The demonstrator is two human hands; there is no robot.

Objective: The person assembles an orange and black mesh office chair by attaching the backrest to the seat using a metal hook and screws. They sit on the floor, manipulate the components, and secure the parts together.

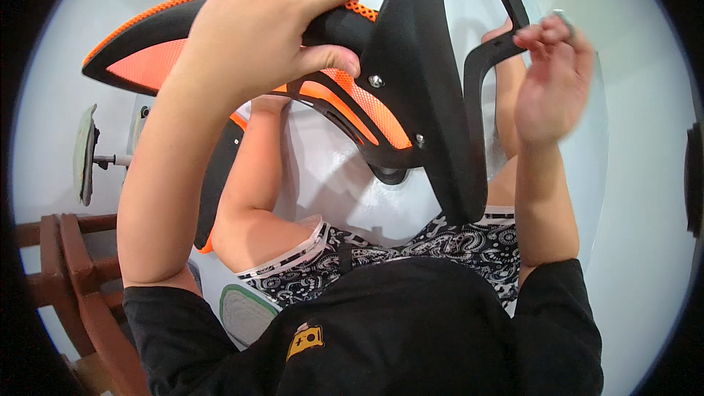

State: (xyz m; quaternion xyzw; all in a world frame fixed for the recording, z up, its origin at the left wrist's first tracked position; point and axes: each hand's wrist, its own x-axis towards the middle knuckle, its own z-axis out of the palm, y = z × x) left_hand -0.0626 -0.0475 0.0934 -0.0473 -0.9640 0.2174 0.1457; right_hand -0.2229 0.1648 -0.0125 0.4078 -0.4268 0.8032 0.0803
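My left hand (257,26), with rings on two fingers, is wrapped over the black rim of an office chair backrest (143,62) with orange mesh. Its thumb presses on the near side of the frame, beside a broad black plastic support (418,66) fitted with two shiny bolts (376,81). My right hand (551,84) is raised at the right, close to the black armrest loop (477,66). Those fingers are bent and blurred; something small and pale shows by the fingertips, too unclear to name. The support's lower end rests near my lap, between my legs.
An orange-edged black panel (220,183) stands beside my left leg. Brown wooden furniture (81,271) is at the lower left, with a grey pad with a green rim (247,312) nearby. A pale padded piece on a metal rod (88,158) is farther left. A pale wall (645,176) rises at right.
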